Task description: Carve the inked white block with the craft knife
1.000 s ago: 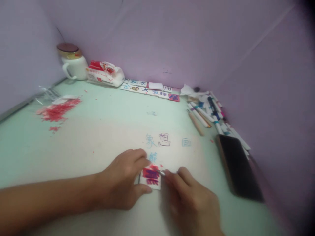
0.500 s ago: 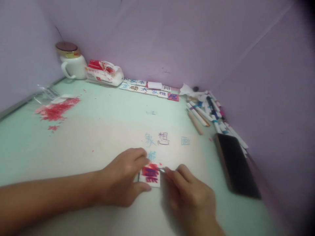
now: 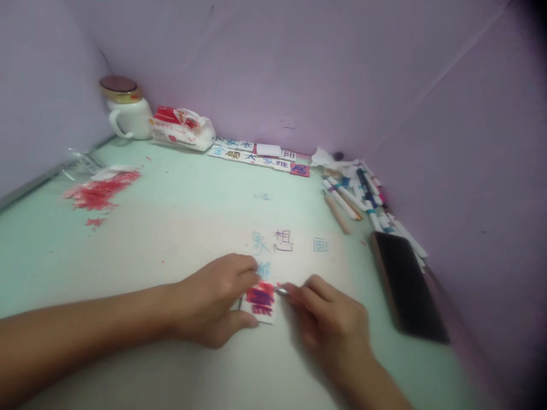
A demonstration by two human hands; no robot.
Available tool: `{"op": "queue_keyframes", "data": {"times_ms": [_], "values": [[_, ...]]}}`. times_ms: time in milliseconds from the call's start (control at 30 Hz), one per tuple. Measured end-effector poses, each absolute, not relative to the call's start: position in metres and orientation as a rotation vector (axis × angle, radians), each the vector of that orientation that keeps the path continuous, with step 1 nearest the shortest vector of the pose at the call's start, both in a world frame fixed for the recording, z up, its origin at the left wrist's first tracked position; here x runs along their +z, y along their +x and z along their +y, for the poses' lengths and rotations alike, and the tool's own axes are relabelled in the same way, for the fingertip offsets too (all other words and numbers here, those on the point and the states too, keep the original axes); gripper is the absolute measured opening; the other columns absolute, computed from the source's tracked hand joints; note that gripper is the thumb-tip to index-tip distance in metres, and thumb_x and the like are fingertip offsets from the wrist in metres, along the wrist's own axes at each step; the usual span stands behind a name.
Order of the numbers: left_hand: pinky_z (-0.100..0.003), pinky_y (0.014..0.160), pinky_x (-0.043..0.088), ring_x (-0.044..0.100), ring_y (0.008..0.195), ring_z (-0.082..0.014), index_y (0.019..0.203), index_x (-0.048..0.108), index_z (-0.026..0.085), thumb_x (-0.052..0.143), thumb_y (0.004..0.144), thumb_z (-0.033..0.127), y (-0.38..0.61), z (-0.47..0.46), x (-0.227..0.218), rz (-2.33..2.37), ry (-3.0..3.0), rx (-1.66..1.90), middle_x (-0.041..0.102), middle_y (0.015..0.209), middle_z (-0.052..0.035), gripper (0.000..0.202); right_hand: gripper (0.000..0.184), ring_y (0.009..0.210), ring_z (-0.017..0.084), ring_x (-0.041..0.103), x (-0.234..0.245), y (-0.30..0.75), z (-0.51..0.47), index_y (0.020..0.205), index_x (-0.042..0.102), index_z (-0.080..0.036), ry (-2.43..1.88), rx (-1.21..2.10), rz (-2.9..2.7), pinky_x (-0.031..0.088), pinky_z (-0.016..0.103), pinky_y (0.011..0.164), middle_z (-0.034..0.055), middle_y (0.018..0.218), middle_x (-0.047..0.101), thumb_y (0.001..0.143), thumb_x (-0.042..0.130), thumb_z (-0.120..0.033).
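Observation:
A small white block (image 3: 261, 302) with red and purple marks on top lies on the pale green table (image 3: 179, 210). My left hand (image 3: 216, 299) grips the block between thumb and fingers along its left side. My right hand (image 3: 331, 324) pinches a thin metal-tipped tool (image 3: 282, 291), whose tip touches the block's upper right edge. Characters drawn in blue and purple on the table (image 3: 273, 244) lie just beyond the block.
A black phone (image 3: 405, 285) lies to the right, with a heap of marker pens (image 3: 363, 196) behind it. A row of lettered blocks (image 3: 260, 156), a tissue pack (image 3: 182, 128) and a lidded white mug (image 3: 123, 111) line the back wall. Red shavings (image 3: 100, 191) lie at the left.
Both hands and the block sit slightly higher in view, mostly from a small camera shift. My right hand has drawn in toward the block a little; the grip is unchanged.

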State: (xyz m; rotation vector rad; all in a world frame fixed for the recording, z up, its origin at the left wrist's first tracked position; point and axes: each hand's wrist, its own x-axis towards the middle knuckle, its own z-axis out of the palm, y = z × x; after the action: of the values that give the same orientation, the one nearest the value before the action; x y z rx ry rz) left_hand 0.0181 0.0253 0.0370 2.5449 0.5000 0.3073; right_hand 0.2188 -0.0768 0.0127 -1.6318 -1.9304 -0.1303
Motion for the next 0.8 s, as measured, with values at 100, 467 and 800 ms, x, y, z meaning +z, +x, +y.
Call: {"op": "queue_keyframes", "data": {"times_ms": [100, 467, 800], "values": [[-0.036, 0.078, 0.049, 0.055, 0.086, -0.0235, 0.095, 0.057, 0.013, 0.061, 0.076, 0.027, 0.018, 0.031, 0.040, 0.414, 2.558, 0.288, 0.056, 0.093, -0.0110, 0.023, 0.024, 0.048, 0.006, 0.044, 0.012, 0.219, -0.078, 0.084, 0.070, -0.023, -1.621, -0.085, -1.924, 0.026, 0.020, 0.047, -0.0037, 0.059, 0.051, 0.081, 0.049, -0.012], [-0.031, 0.079, 0.049, 0.057, 0.087, -0.0215, 0.100, 0.057, 0.016, 0.064, 0.074, 0.020, 0.014, 0.043, 0.048, 0.187, 2.450, 0.127, 0.057, 0.100, -0.0097, 0.027, 0.021, 0.048, 0.006, 0.046, 0.010, 0.228, -0.076, 0.087, 0.070, -0.023, -1.744, -0.176, -1.910, 0.028, 0.019, 0.046, -0.0036, 0.061, 0.052, 0.085, 0.050, -0.018], [-0.036, 0.072, 0.047, 0.055, 0.078, -0.0215, 0.099, 0.057, 0.015, 0.063, 0.072, 0.031, 0.014, 0.032, 0.030, 0.300, 2.559, 0.461, 0.059, 0.094, -0.0110, 0.031, 0.013, 0.050, 0.007, 0.050, 0.011, 0.234, -0.082, 0.089, 0.069, -0.020, -1.722, 0.051, -1.621, 0.037, 0.019, 0.046, -0.0018, 0.068, 0.057, 0.086, 0.056, -0.023]]}}
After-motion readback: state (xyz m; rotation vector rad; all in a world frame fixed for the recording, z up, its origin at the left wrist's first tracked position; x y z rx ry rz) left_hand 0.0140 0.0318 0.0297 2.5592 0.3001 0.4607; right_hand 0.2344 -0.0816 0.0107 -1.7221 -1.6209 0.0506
